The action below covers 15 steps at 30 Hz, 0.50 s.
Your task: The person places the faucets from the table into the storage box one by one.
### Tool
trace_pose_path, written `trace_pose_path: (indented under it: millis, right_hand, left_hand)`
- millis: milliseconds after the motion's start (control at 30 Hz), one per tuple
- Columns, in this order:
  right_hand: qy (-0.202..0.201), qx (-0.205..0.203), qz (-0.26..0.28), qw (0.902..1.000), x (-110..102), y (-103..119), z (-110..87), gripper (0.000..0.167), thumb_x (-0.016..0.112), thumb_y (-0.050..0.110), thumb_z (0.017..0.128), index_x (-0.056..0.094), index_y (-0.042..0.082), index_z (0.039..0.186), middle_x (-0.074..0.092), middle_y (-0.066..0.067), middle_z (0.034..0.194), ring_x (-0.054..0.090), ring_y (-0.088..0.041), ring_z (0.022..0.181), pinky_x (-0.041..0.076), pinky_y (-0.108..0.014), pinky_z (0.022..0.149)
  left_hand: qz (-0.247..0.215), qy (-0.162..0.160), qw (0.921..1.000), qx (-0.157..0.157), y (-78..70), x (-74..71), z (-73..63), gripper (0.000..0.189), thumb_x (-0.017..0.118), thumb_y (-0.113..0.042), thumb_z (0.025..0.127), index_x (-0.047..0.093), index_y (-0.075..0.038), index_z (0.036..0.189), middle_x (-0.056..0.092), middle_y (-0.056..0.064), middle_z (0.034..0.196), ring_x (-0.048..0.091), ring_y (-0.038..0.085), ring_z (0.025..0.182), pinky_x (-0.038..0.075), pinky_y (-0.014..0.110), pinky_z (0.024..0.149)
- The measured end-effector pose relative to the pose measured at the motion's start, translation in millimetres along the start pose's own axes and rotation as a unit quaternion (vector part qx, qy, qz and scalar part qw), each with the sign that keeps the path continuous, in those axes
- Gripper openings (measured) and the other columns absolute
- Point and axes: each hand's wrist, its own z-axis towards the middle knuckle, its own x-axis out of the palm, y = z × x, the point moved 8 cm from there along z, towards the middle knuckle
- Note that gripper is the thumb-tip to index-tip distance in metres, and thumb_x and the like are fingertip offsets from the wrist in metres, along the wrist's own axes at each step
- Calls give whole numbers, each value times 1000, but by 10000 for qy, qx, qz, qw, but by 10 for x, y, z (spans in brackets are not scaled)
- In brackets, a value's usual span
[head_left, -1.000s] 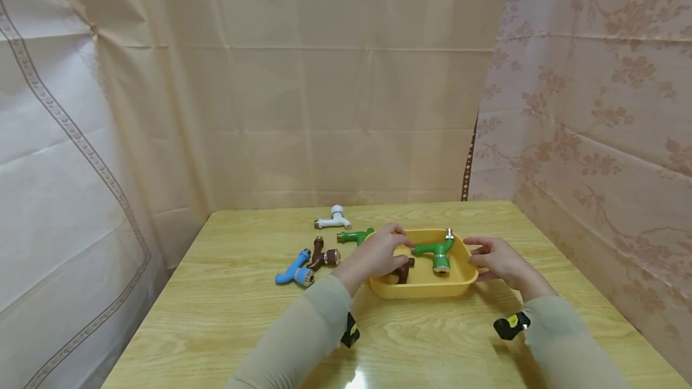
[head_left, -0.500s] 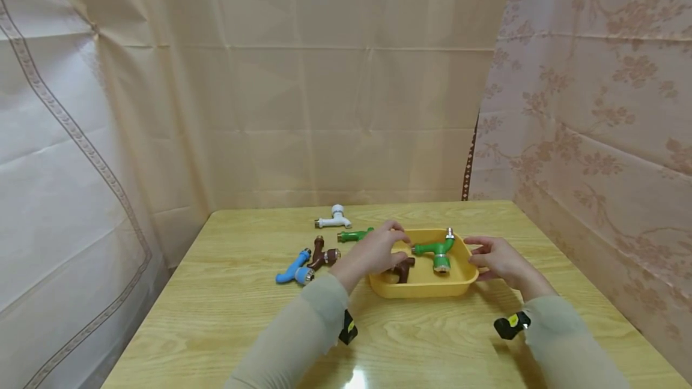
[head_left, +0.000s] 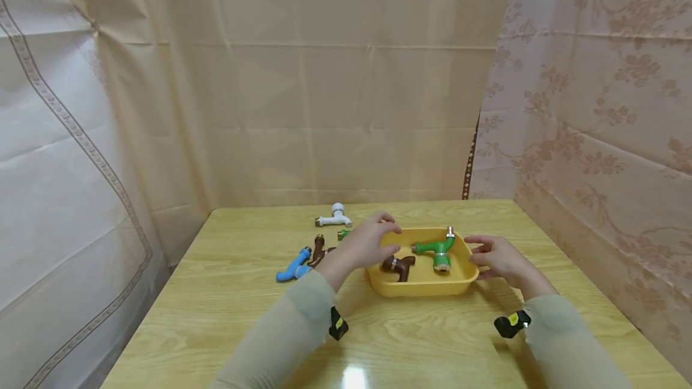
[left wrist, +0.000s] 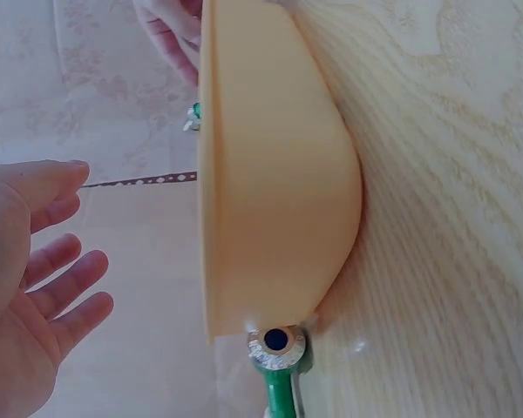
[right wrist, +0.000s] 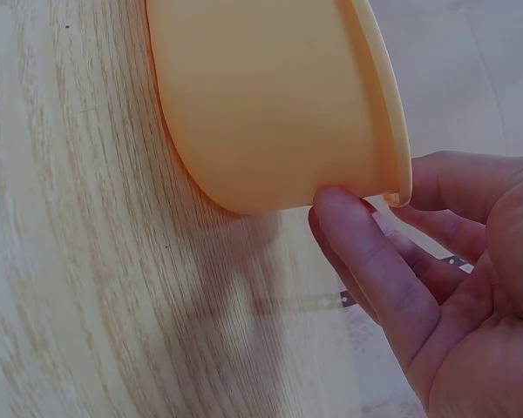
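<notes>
A yellow plastic basin (head_left: 427,289) stands on the table with a green tap (head_left: 440,251) and a brown tap (head_left: 401,266) lying inside. My left hand (head_left: 367,245) hovers over the basin's left end, fingers spread and nothing between them. In the left wrist view, that hand (left wrist: 35,279) is apart from the basin wall (left wrist: 279,174). At the basin's right end, my right hand (head_left: 500,260) holds the rim. The right wrist view shows the thumb (right wrist: 366,252) against the outer wall and the index finger at the rim.
Left of the basin lie a blue tap (head_left: 294,266), a brown tap (head_left: 318,251) and a white tap (head_left: 335,218). Another green tap (head_left: 343,235) is mostly hidden behind my left hand. Curtains hang behind the wooden table (head_left: 216,317) and along both sides.
My left hand has drawn back left and slightly up from over the brown tap in the basin, leaving that tap in fuller view. The right hand has stayed at the rim.
</notes>
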Motion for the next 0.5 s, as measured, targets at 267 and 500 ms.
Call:
trace_pose_path:
  millis: [267, 500]
  right_hand:
    - [-25, -1, 14, 10000, 1, 15, -12, 59, 60, 1, 99, 36, -8, 152, 50, -33, 128, 66, -32, 100, 61, -46, 76]
    - [-47, -30, 15, 10000, 0, -11, -2, 58, 59, 1, 99, 36, -8, 152, 51, -31, 128, 66, -30, 100, 61, -46, 77]
  left_hand:
    - [-168, -271, 9993, 172, 35, -165, -117, 37, 67, -35, 100, 66, -20, 134, 48, 0, 142, 62, 14, 103, 53, 29, 84]
    - [-110, -522, 9984, 179, 69, -295, -234, 38, 68, -38, 99, 67, -20, 133, 49, 0, 142, 62, 14, 99, 54, 32, 83]
